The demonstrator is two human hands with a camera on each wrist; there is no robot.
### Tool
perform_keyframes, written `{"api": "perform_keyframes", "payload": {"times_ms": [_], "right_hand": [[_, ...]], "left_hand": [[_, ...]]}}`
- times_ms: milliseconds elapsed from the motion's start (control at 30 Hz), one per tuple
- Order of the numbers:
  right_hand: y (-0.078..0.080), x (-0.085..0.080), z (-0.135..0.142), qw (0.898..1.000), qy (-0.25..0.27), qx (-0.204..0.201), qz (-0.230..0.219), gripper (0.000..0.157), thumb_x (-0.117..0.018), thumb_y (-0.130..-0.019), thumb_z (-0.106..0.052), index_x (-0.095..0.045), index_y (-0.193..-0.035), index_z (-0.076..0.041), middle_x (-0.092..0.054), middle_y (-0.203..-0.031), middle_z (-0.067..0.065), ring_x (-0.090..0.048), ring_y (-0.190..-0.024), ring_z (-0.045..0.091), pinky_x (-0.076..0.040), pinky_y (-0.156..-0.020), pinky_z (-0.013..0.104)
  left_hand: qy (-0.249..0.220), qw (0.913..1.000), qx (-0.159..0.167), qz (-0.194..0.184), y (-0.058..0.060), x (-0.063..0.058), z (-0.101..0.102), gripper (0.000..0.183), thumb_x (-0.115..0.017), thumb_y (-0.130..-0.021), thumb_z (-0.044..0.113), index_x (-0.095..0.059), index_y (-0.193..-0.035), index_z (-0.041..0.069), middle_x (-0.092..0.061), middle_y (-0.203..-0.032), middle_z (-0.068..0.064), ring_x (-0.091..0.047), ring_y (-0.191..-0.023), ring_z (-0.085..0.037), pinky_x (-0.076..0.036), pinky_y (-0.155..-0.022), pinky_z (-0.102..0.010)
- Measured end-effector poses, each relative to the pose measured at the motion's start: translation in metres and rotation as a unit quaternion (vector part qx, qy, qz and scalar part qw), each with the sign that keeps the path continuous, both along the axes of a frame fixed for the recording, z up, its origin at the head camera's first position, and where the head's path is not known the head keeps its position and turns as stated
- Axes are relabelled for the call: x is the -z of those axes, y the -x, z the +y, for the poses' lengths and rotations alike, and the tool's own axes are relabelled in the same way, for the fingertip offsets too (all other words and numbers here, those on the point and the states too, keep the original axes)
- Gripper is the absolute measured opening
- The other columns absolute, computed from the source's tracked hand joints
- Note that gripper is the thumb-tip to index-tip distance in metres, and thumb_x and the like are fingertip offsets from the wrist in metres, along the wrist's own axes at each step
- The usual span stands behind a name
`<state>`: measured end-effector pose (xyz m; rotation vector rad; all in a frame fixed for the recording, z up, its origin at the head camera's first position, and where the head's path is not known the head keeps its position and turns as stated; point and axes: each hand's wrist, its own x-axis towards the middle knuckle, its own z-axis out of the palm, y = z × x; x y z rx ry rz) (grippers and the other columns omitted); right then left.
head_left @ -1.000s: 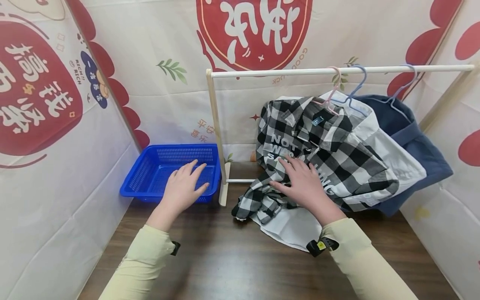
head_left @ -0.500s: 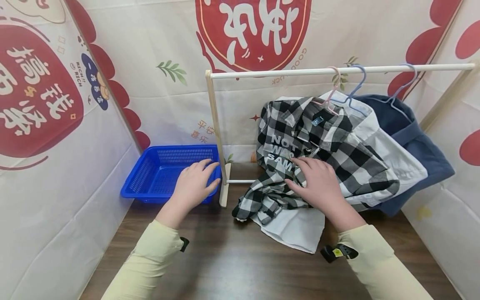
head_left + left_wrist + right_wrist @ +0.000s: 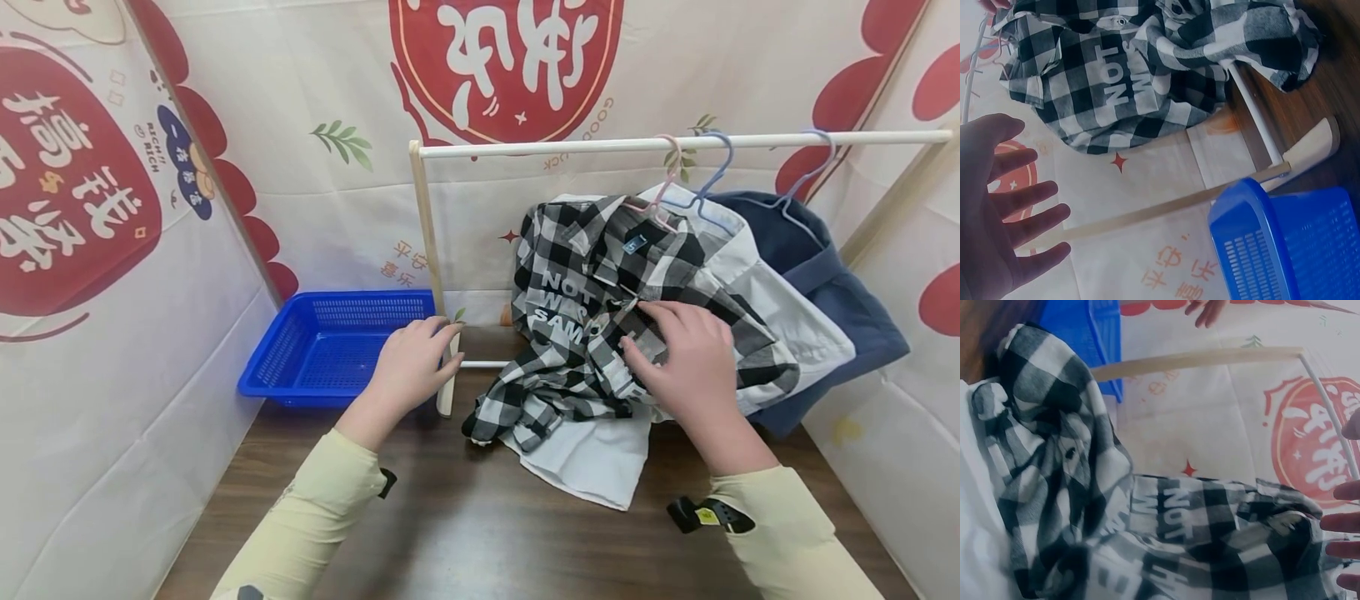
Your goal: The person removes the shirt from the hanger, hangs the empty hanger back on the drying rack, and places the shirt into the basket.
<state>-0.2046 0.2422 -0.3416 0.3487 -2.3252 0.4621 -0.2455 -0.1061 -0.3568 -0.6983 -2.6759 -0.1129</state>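
A black-and-white checked shirt (image 3: 570, 292) with white lettering hangs from a pink hanger (image 3: 666, 187) on the clothes rack (image 3: 547, 148). One sleeve lies bunched at its lower left. My right hand (image 3: 686, 358) is in front of the shirt's right half, fingers spread and slightly bent; whether they touch the cloth I cannot tell. Near the rack's left post hovers my left hand (image 3: 412, 367), its fingers loosely extended in the left wrist view and holding nothing. Behind the checked shirt hang a white shirt (image 3: 802, 312) and a dark blue garment (image 3: 862, 308), each on a blue hanger.
A blue plastic basket (image 3: 262, 367) stands left of the rack on the dark wooden table (image 3: 480, 533). White cloth (image 3: 592, 467) spreads over the tabletop below the checked shirt. Printed fabric walls (image 3: 315, 225) enclose the back and both sides.
Both hands have moved to the right, the right hand from the shirt's lower middle to its right half, the left from before the basket to the rack post. The clothes look nearly unchanged.
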Motion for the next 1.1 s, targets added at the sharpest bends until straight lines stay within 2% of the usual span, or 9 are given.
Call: {"api": "perform_keyframes", "payload": {"times_ms": [200, 333, 433, 633, 900, 1000, 1100], "right_hand": [[-0.006, -0.006, 0.012, 0.997, 0.057, 0.049, 0.021, 0.047, -0.063, -0.086, -0.031, -0.064, -0.122, -0.002, -0.057, -0.126, 0.018, -0.045, -0.116, 0.042, -0.028, -0.095, 0.062], [-0.005, -0.006, 0.019, 0.991, 0.099, 0.081, 0.042, 0.047, -0.063, -0.087, -0.028, -0.062, -0.124, 0.000, -0.054, -0.128, 0.020, -0.043, -0.117, 0.043, -0.027, -0.096, 0.062], [-0.003, -0.006, 0.026, 0.985, 0.127, 0.114, 0.039, 0.047, -0.063, -0.088, -0.028, -0.060, -0.127, -0.001, -0.053, -0.128, 0.021, -0.042, -0.118, 0.044, -0.026, -0.097, 0.062], [0.001, -0.006, 0.038, 0.966, 0.168, 0.190, -0.046, 0.055, -0.057, -0.092, -0.032, -0.050, -0.137, -0.002, -0.050, -0.131, 0.025, -0.038, -0.123, 0.046, -0.023, -0.100, 0.064], [0.007, -0.009, 0.052, 0.938, 0.197, 0.238, -0.160, 0.062, -0.045, -0.098, -0.039, -0.037, -0.147, -0.002, -0.043, -0.143, 0.026, -0.035, -0.128, 0.050, -0.018, -0.101, 0.067], [0.008, -0.010, 0.055, 0.930, 0.195, 0.248, -0.187, 0.059, -0.038, -0.101, -0.039, -0.041, -0.143, 0.001, -0.044, -0.139, 0.029, -0.036, -0.125, 0.052, -0.019, -0.097, 0.069], [0.009, -0.010, 0.058, 0.927, 0.193, 0.250, -0.200, 0.054, -0.032, -0.103, -0.036, -0.048, -0.134, 0.006, -0.048, -0.130, 0.032, -0.040, -0.119, 0.055, -0.023, -0.092, 0.070]], "left_hand": [[-0.002, 1.0000, 0.004, -0.004, 0.005, -0.003, 0.011, 0.043, -0.060, -0.095, 0.038, -0.061, -0.132, 0.016, -0.060, -0.128, -0.007, -0.058, -0.110, -0.026, -0.050, -0.085, -0.043], [-0.011, 0.9999, 0.005, -0.004, 0.008, -0.005, 0.017, 0.043, -0.060, -0.095, 0.038, -0.060, -0.133, 0.017, -0.060, -0.128, -0.006, -0.057, -0.111, -0.026, -0.049, -0.086, -0.043], [-0.009, 0.9999, 0.007, -0.005, 0.011, -0.008, 0.022, 0.042, -0.059, -0.096, 0.038, -0.060, -0.132, 0.018, -0.061, -0.127, -0.006, -0.057, -0.112, -0.026, -0.049, -0.085, -0.043], [-0.004, 0.9999, 0.006, -0.015, 0.018, -0.012, 0.031, 0.041, -0.057, -0.096, 0.038, -0.061, -0.132, 0.019, -0.061, -0.127, -0.004, -0.057, -0.113, -0.024, -0.049, -0.086, -0.043], [-0.002, 0.9996, 0.003, -0.029, 0.027, -0.011, 0.038, 0.040, -0.057, -0.097, 0.039, -0.061, -0.132, 0.020, -0.062, -0.123, -0.003, -0.059, -0.109, -0.023, -0.050, -0.081, -0.040], [-0.002, 0.9996, 0.006, -0.028, 0.030, -0.010, 0.040, 0.039, -0.057, -0.097, 0.038, -0.062, -0.130, 0.020, -0.063, -0.122, -0.003, -0.060, -0.106, -0.022, -0.051, -0.079, -0.039], [0.001, 0.9997, 0.009, -0.023, 0.034, -0.007, 0.043, 0.038, -0.057, -0.097, 0.038, -0.063, -0.129, 0.020, -0.064, -0.121, -0.003, -0.061, -0.105, -0.022, -0.052, -0.077, -0.038]]}}
